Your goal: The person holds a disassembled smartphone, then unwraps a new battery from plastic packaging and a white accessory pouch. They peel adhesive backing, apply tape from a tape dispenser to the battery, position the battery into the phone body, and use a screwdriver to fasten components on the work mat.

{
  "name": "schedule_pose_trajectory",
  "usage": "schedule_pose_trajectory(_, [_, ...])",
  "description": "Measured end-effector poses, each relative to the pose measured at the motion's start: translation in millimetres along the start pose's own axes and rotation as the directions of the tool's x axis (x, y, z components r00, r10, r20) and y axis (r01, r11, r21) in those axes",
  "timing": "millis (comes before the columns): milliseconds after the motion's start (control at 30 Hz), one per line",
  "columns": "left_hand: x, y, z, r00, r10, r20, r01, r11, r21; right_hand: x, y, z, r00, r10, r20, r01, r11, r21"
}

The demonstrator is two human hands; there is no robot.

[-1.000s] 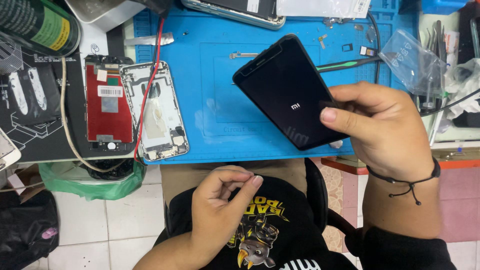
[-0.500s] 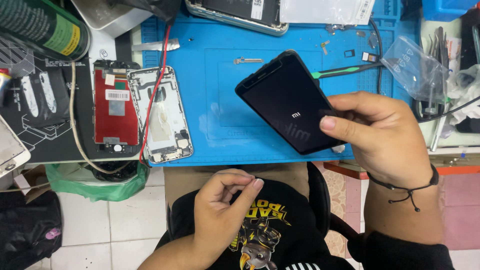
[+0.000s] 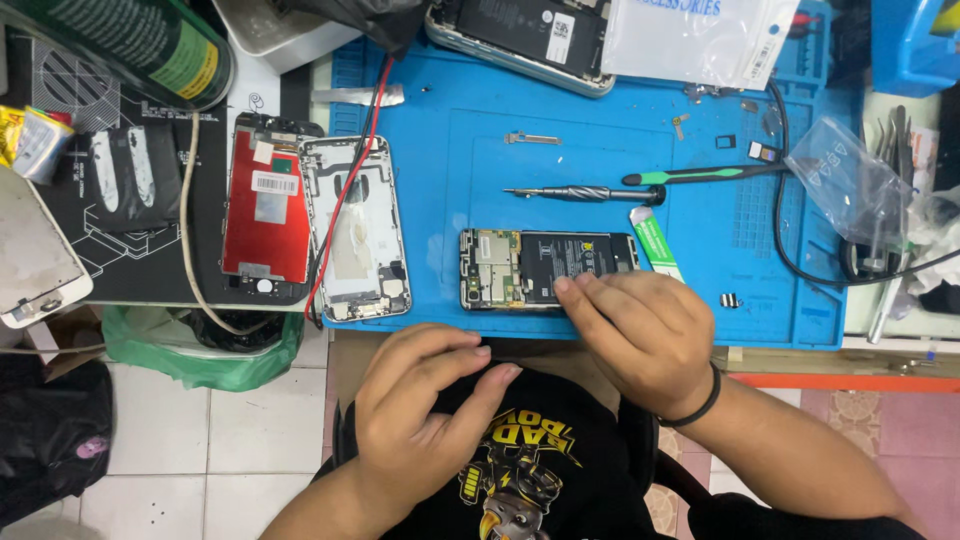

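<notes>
Opened phone: lifted earlier, now flat on blue mat, internals up. Right hand presses it, gripping nothing. Left hand loosely curled, empty.

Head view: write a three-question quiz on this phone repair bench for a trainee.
1. True or false: the right hand rests on the opened phone lying on the blue mat.
2. What lies on the mat just beyond that phone?
A. a green-handled screwdriver
B. a hammer
C. a soldering iron
3. Fill in: the left hand is held over the person's lap, off the mat, and holds ____ that can be seen.

Key
1. True; its fingers touch the phone's near edge.
2. A.
3. Nothing.
</notes>
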State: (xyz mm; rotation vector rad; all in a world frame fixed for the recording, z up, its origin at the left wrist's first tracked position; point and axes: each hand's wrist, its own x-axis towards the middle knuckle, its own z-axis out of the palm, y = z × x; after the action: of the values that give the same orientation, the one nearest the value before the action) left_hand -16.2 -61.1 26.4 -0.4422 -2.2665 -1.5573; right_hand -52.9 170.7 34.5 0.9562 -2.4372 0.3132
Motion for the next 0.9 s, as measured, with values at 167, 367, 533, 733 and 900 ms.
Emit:
schedule_pose_trajectory(167, [2.2, 0.0, 4.5, 0.995, -0.087, 0.047, 0.086, 0.996, 0.029, -1.7, 1.3, -6.8, 0.987, 0.043, 0.156, -0.050, 0.998, 0.043])
schedule_pose_trajectory(367, [-4.0, 1.8, 14.8, 0.990, -0.137, 0.025, 0.137, 0.990, -0.011, 0.6, 0.0, -5.2, 0.980, 0.090, 0.176, -0.108, 0.989, 0.100])
schedule_pose_trajectory(533, [-7.5, -3.8, 24.1, 0.993, -0.117, -0.003, 0.117, 0.993, -0.029, 8.3, 6.5, -6.6, 0.951, 0.179, 0.252, -0.238, 0.945, 0.224])
schedule_pose_trajectory(733, [-18.3, -4.7, 21.4, 0.991, -0.121, -0.058, 0.119, 0.992, -0.050, 23.3, 28.4, -6.5, 0.911, 0.032, 0.411, -0.185, 0.922, 0.340])
schedule_pose_trajectory(900, [-22.9, -4.8, 20.3, 0.991, -0.135, -0.008, 0.135, 0.991, 0.002, 38.2, 34.7, -12.3, 0.926, 0.101, 0.363, -0.226, 0.921, 0.319])
